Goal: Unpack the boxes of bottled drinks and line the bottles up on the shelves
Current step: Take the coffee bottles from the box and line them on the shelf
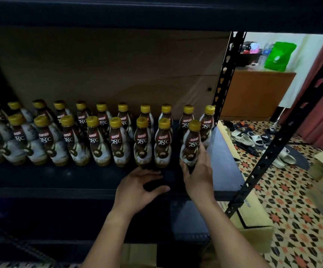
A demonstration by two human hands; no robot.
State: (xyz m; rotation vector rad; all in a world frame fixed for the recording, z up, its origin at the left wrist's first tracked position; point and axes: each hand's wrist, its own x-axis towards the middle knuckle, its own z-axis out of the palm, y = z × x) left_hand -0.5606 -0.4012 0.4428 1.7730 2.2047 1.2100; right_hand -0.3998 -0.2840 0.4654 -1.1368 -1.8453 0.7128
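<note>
Gold-capped bottle (pixel 192 146) is standing on the shelf (pixel 224 171), right of the front row (pixel 75 142); we are gripping it low with our right hand (pixel 197 175), while our left hand (pixel 139 188) is hovering beside, fingers loosely spread.

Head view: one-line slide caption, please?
Right hand sets a Kopiko 78°C bottle at the front row's end; left hand open.

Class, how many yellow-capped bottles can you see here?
20. Eleven stand in the back row, eight in the front row, and one bottle at the front's right end is held by the right hand. Others may lie beyond the left edge.
</note>
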